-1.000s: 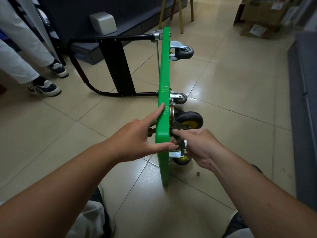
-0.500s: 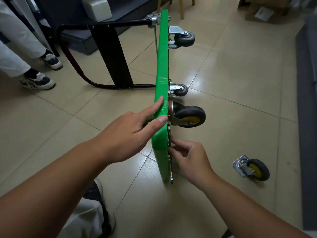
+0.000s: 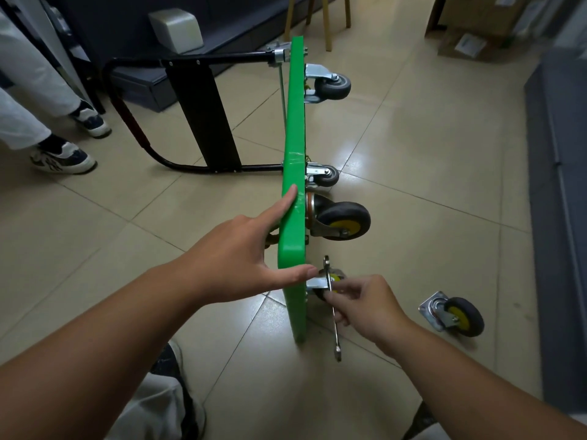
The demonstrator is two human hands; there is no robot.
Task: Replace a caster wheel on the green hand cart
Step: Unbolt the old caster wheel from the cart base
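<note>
Both hands work: left hand (image 3: 241,262) spread, steadying the tipped green cart (image 3: 293,138); right hand (image 3: 365,306) pinches wrench (image 3: 335,328) at near caster (image 3: 334,277).

Both bare forearms reach forward from the lower corners of the view. The left hand (image 3: 235,265) is spread, its index finger straight along the green cart (image 3: 293,138) and its thumb stretched across the cart's upper edge. The right hand (image 3: 368,308), just beside it and lower, curls its fingers (image 3: 341,300) round a wrench (image 3: 336,335), knuckles up.
</note>
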